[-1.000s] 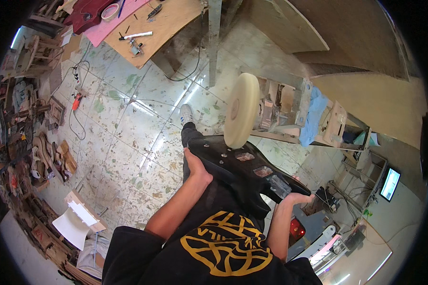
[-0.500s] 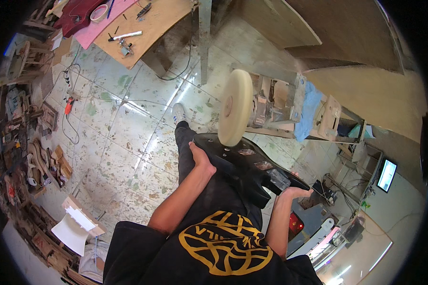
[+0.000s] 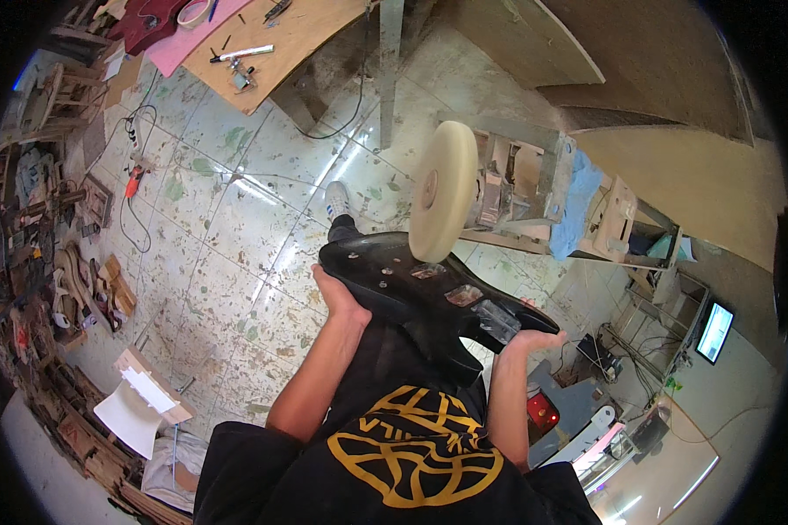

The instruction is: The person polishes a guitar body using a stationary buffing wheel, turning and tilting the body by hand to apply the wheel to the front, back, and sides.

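Between my two hands lies a glossy black electric guitar body point(image 3: 375, 278), its routed cavities and several drilled holes facing up. My left hand point(image 3: 341, 302) grips the rounded left end, fingers curled under it and out of sight. At the horned right end, my right hand point(image 3: 534, 339) holds the edge near the neck pocket, with its fingers partly hidden underneath. A thick cream buffing wheel point(image 3: 451, 188) stands upright over the body's far edge, and its lower rim meets or nearly meets the black surface. Whether they touch I cannot tell.
A wooden table point(image 3: 302, 44) at the far left bears a red guitar body point(image 3: 149, 24), tape and small tools. An orange power tool point(image 3: 134, 182) with a cord lies on the tiled floor. Right of the wheel stands a frame with a blue cloth point(image 3: 576, 206); wood pieces point(image 3: 83, 284) line the left.
The guitar body has shifted left and turned flatter, so more of its top face shows. Both hands moved with it, keeping hold.
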`<state>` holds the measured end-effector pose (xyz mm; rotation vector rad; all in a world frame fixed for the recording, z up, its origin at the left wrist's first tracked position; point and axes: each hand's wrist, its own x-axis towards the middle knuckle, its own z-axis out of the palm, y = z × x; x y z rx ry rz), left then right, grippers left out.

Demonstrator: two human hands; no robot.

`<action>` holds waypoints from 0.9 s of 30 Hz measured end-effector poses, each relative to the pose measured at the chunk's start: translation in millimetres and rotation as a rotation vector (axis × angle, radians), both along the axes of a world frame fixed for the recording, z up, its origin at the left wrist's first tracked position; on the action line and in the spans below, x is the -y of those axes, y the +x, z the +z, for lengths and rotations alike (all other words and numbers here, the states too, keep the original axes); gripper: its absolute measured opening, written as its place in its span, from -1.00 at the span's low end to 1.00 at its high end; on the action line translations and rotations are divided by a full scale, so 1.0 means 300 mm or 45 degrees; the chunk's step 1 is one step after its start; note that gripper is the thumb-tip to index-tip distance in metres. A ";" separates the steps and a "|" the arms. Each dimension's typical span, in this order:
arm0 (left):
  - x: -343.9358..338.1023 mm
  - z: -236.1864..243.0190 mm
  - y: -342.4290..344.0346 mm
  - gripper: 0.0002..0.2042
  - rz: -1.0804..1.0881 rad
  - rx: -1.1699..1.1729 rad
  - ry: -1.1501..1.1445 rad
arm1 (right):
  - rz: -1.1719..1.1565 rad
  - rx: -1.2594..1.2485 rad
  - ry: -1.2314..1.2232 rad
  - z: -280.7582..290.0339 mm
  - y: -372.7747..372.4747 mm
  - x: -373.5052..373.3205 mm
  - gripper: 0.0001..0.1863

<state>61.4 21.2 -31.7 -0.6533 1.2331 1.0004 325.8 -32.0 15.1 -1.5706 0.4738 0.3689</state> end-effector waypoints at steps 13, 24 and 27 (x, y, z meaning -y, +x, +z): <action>0.056 0.150 -0.141 -0.30 0.129 -0.207 0.016 | 0.258 -0.168 0.175 -0.078 -0.015 0.035 -0.02; 0.070 0.168 -0.049 -0.30 0.008 -0.081 -0.018 | 0.133 -0.009 0.230 0.043 0.087 0.143 -0.05; 0.065 0.147 0.000 -0.32 -0.040 0.045 0.040 | 0.091 0.043 0.209 0.029 0.151 0.214 -0.09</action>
